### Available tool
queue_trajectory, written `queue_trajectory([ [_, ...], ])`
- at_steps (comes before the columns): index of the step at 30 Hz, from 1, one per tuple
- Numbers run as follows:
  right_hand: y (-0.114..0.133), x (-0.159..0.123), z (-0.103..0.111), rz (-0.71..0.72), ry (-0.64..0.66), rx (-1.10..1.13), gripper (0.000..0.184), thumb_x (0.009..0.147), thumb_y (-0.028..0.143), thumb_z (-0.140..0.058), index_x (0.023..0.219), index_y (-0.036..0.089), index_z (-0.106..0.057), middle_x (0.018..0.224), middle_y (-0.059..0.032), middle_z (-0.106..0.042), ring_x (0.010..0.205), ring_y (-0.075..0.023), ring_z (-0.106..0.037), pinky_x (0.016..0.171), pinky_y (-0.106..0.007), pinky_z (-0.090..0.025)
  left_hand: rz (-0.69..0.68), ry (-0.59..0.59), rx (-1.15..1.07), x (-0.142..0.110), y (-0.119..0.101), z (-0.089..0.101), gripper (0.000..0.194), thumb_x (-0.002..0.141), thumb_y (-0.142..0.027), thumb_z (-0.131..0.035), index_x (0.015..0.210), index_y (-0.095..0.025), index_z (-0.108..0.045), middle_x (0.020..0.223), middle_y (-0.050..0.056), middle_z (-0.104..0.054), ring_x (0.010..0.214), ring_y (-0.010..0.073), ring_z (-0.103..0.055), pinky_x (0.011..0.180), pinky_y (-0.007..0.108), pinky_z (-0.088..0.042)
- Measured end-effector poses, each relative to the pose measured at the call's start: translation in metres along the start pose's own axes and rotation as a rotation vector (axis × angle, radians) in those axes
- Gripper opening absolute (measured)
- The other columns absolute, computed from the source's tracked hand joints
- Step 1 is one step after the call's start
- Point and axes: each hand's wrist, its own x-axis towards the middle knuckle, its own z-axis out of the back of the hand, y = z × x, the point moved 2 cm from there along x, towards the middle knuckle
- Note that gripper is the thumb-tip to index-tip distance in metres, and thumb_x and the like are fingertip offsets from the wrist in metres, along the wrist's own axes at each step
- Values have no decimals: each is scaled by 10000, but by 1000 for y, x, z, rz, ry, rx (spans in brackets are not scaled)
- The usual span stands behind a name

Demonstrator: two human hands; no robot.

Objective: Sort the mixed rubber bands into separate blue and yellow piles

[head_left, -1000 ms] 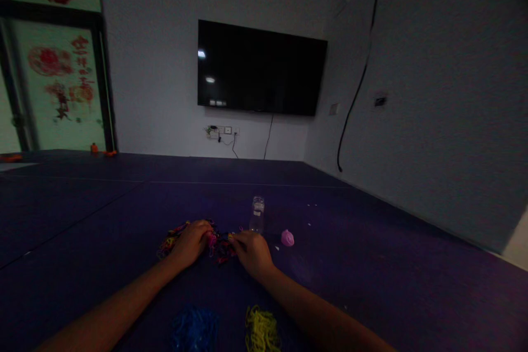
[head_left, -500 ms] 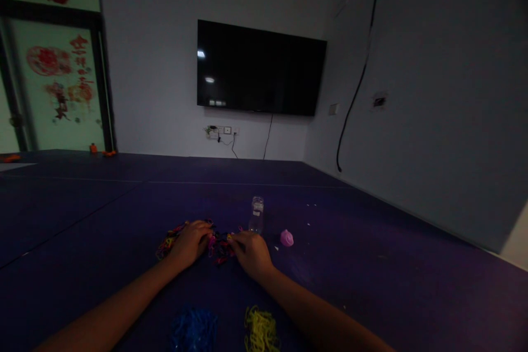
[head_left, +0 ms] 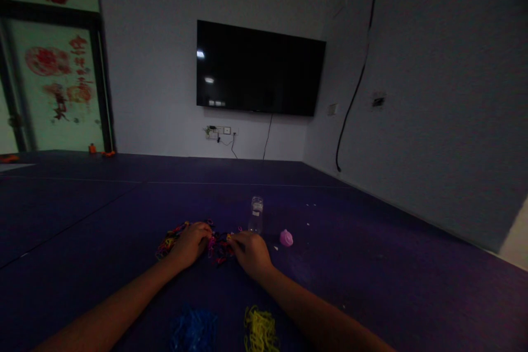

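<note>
A loose pile of mixed-colour rubber bands (head_left: 168, 243) lies on the purple surface (head_left: 338, 280), partly under my left hand (head_left: 192, 243). That hand has its fingers curled down into the bands; what its fingertips hold is hidden. To the right, my right hand (head_left: 252, 253) pinches at the edge of the pile, with a bit of yellow at its fingertips. Pink, red and dark bands are strewn between the two hands. Just behind my right hand stands a clear glass bottle (head_left: 256, 214), upright. A crumpled-looking pink object (head_left: 286, 238) rests right of it.
Nearest me are a heap of blue bands (head_left: 193, 330) and a heap of yellow bands (head_left: 260, 330). Small white scraps (head_left: 308, 224) dot the surface on the right. A television (head_left: 259, 69) hangs on the far wall, and a black cable (head_left: 355, 96) dangles along the right wall.
</note>
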Motion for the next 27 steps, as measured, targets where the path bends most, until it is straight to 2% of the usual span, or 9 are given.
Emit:
queue_trajectory([
  [3,1,0,1,-6,7,-4,245,892,250,-453,814,215,-682,801,-26,-677,741,-140,-605,658,-214,-396,14,-32,-5,1,-1,2,254,789,-62,-448,732,-171,-671,899,67,-663,862,206,-610,791,337,-448],
  [7,1,-1,2,-17,0,-1,261,895,257,-448,791,214,-683,763,-21,-672,714,-137,-604,642,-209,-395,-11,-124,-39,2,-4,6,244,780,-58,-464,855,-170,-667,944,71,-649,902,201,-600,803,329,-465],
  [13,-1,1,0,-22,-11,69,221,882,223,-470,897,233,-690,841,-20,-688,765,-140,-619,694,-209,-423,-128,-313,-111,-4,-23,14,275,790,-58,-435,892,-188,-654,914,46,-646,858,165,-610,775,293,-499],
  [17,1,2,0,-5,-8,120,219,881,224,-479,957,243,-683,920,-21,-687,839,-149,-623,770,-227,-432,-258,-277,-111,-10,-33,11,309,772,-50,-394,862,-186,-657,866,42,-658,827,153,-617,775,284,-513],
  [20,5,1,2,28,15,157,222,881,220,-477,962,247,-682,920,-17,-687,839,-149,-623,766,-229,-438,-336,-241,-65,-15,-36,8,322,772,-49,-366,875,-175,-644,890,63,-659,850,166,-613,789,293,-512],
  [27,4,0,0,81,113,118,217,880,208,-463,904,224,-678,859,-22,-681,790,-143,-614,719,-217,-427,-351,-198,-46,-17,-43,8,255,826,-54,-365,883,-164,-587,927,80,-625,866,165,-600,775,269,-504],
])
